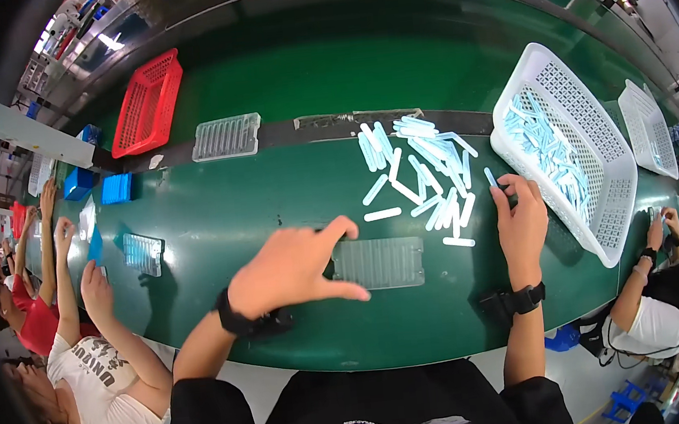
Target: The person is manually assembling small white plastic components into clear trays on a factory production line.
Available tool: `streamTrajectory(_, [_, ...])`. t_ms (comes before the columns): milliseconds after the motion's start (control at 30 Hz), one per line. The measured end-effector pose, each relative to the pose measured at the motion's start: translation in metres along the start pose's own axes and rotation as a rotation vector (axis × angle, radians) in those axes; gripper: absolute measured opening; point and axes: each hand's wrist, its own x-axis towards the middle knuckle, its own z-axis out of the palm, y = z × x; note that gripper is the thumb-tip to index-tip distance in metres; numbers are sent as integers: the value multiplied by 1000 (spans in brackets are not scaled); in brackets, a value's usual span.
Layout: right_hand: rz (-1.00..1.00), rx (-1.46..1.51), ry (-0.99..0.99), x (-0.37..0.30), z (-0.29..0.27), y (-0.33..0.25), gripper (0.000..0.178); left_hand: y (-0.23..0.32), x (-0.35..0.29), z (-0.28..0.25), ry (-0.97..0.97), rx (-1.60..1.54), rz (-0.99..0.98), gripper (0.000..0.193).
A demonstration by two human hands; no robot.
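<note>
My left hand (292, 267) hovers by the left end of a clear ribbed plastic tray (381, 263), its thumb and fingers spread apart with nothing between them. The tray lies flat on the green table in front of me and has several narrow slots. My right hand (522, 219) pinches a short light-blue stick (490, 176) upright between thumb and fingers. Left of that hand, a loose heap of similar pale blue and white sticks (425, 163) is spread over the table. A white perforated basket (621, 205), holding many more sticks, stands just right of my right hand.
Another clear slotted tray (226, 137) lies on the dark strip across the table, with a red basket (148, 104) at the far left. A filled tray (144, 254) and blue blocks (117, 189) lie near co-workers on the left. A second white basket (647, 129) stands far right.
</note>
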Motion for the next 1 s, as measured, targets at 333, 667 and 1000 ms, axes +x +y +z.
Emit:
streamTrajectory(333, [-8, 51, 50, -2, 4, 8, 8, -25, 85, 24, 464, -185, 123, 24])
streamTrajectory(667, [110, 17, 118, -5, -3, 1, 11, -43, 62, 25, 581, -97, 49, 13])
streamTrajectory(1000, [-79, -150, 86, -16, -4, 15, 9, -61, 58, -3, 126, -300, -66, 12])
